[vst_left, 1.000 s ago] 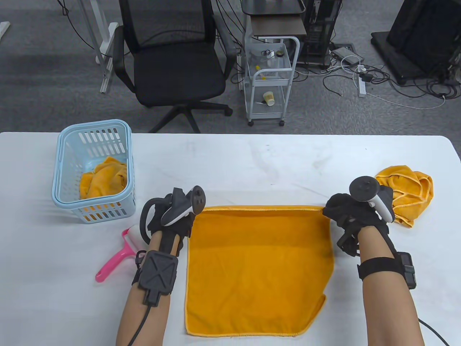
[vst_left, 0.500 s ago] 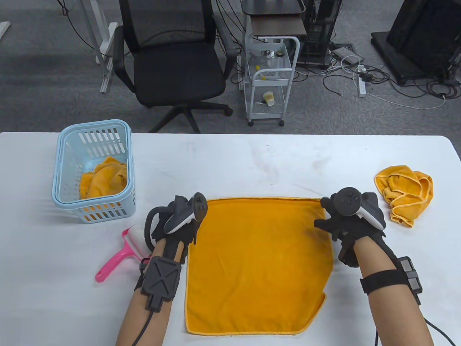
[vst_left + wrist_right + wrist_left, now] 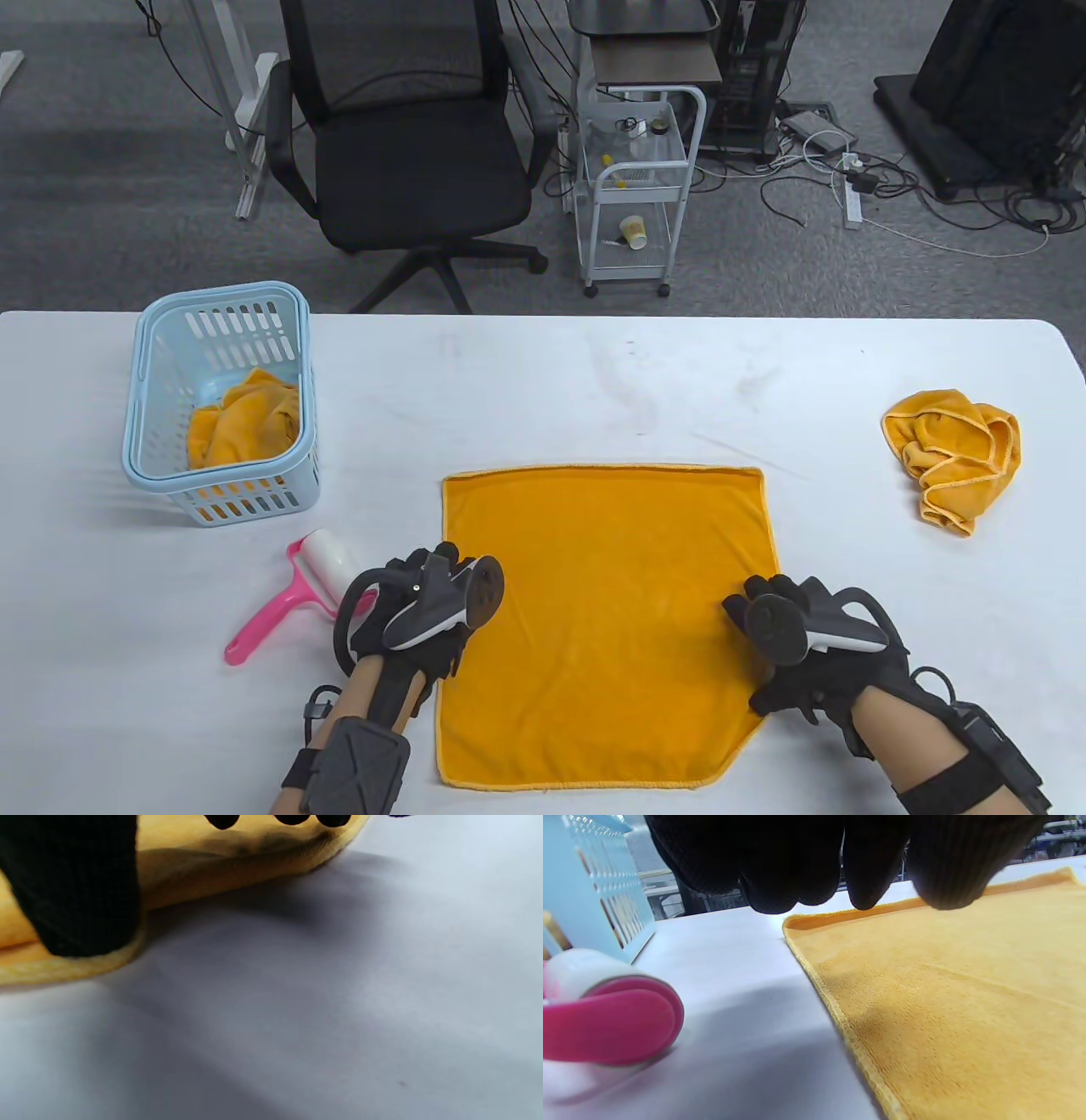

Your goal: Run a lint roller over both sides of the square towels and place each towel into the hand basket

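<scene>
resting both hands (image 3: 424,607) (image 3: 806,654) on the spread towel (image 3: 607,620), fingers relaxed, gripping nothing.

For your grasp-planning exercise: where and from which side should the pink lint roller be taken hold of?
Probably by the pink handle of the lint roller, from its near-left end: it points away from the basket, clear of the sticky white drum.

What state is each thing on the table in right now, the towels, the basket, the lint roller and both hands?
Flat towel: spread out on the table, near right corner folded in.
Crumpled towel: bunched up, far right, untouched.
Basket: upright, one bunched towel inside.
Lint roller: lying on the table, not held.
Left hand: over the flat towel's left edge, holding nothing.
Right hand: fingers resting on the flat towel's right edge.
</scene>
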A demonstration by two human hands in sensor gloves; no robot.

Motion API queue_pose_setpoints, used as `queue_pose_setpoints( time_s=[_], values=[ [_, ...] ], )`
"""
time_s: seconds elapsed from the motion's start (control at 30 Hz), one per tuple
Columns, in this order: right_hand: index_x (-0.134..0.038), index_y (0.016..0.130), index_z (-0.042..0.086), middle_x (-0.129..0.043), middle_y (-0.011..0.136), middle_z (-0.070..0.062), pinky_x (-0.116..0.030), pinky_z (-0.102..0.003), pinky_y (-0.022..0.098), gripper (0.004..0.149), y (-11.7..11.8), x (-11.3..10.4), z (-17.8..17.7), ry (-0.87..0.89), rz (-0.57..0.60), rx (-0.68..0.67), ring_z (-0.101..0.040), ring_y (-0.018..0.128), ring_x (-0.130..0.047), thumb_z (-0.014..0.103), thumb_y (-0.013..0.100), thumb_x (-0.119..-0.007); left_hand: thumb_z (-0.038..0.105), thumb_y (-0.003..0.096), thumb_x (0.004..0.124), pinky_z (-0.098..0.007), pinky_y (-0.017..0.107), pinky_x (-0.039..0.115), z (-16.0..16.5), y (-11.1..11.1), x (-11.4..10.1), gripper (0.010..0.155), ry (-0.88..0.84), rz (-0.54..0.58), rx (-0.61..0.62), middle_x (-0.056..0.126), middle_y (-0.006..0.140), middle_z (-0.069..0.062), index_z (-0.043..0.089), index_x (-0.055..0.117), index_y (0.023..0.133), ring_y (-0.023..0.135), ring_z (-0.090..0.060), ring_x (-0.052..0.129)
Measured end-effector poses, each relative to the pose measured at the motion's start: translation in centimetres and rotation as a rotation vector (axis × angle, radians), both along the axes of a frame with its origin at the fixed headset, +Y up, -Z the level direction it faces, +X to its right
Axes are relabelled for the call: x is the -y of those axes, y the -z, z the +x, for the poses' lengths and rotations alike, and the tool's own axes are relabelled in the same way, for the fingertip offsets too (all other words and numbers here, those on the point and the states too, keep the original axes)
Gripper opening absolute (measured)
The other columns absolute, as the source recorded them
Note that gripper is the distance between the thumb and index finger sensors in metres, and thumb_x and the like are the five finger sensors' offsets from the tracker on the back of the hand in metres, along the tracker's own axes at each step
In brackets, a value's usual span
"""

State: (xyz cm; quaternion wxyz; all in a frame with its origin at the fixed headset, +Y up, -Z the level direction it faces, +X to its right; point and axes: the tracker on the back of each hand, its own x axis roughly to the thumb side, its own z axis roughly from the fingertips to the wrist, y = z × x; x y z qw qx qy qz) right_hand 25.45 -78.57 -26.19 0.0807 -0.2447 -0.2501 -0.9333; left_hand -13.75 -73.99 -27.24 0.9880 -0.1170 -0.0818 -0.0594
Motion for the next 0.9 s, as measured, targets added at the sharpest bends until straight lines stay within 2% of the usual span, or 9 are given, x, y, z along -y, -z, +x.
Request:
queue_pose_setpoints(
  time_s=[0.1,0.33,0.5,0.67,0.73,0.9],
  values=[
    [-0.020,0.114,0.017,-0.017,0.116,-0.024,-0.040,-0.075,0.069,0.116,-0.4,-0.1,0.3,-0.109,-0.006,-0.015,-0.054,0.105,-0.024,0.062,0.036,-0.093,0.055,0.0459,0.080,-0.060,0.071,0.068,-1.6,0.1,-0.2,0.056,-0.066,0.041,-0.041,0.069,0.113,-0.004,0.033,0.074,0.098,0.099,-0.037,0.081],
    [-0.015,0.110,0.013,-0.015,0.112,-0.029,-0.044,-0.077,0.065,0.129,-0.7,0.0,2.3,-0.195,-0.059,0.047,-0.058,0.102,-0.028,0.064,0.027,-0.100,0.055,0.0446,0.083,-0.061,0.070,0.067,-6.7,0.3,-1.9,0.059,-0.178,0.078,-0.161,0.068,0.114,-0.005,0.032,0.074,0.098,0.099,-0.039,0.080],
    [-0.018,0.109,0.012,-0.021,0.111,-0.030,-0.048,-0.076,0.064,0.132,-0.9,0.2,2.5,-0.193,-0.107,0.049,-0.058,0.101,-0.035,0.066,0.023,-0.102,0.060,0.0422,0.084,-0.062,0.073,0.065,-9.8,-0.3,-2.1,0.071,-0.068,0.003,-0.218,0.060,0.118,-0.006,0.032,0.064,0.104,0.103,-0.039,0.075],
    [-0.014,0.108,0.010,-0.017,0.111,-0.030,-0.046,-0.076,0.064,0.130,-0.4,-0.4,2.9,-0.092,-0.080,0.069,-0.058,0.102,-0.033,0.067,0.027,-0.099,0.065,0.0367,0.086,-0.066,0.075,0.059,-14.1,-1.5,-1.6,0.094,0.044,-0.125,-0.312,0.043,0.123,-0.009,0.027,0.045,0.111,0.109,-0.044,0.062],
    [-0.007,0.107,0.011,-0.012,0.111,-0.029,-0.043,-0.076,0.066,0.128,-0.1,-0.4,2.9,-0.078,-0.025,0.092,-0.058,0.103,-0.028,0.065,0.032,-0.096,0.066,0.0358,0.087,-0.066,0.075,0.059,-15.5,-1.8,-1.1,0.096,0.053,-0.154,-0.354,0.041,0.123,-0.010,0.026,0.043,0.112,0.110,-0.044,0.061],
    [-0.003,0.106,0.013,-0.006,0.111,-0.028,-0.039,-0.077,0.067,0.129,0.0,-0.1,2.2,-0.113,-0.022,0.067,-0.057,0.103,-0.023,0.062,0.033,-0.097,0.062,0.0393,0.086,-0.064,0.075,0.060,-17.3,-1.4,1.0,0.089,0.069,-0.202,-0.447,0.045,0.122,-0.009,0.027,0.046,0.111,0.109,-0.043,0.063]
  ],
)
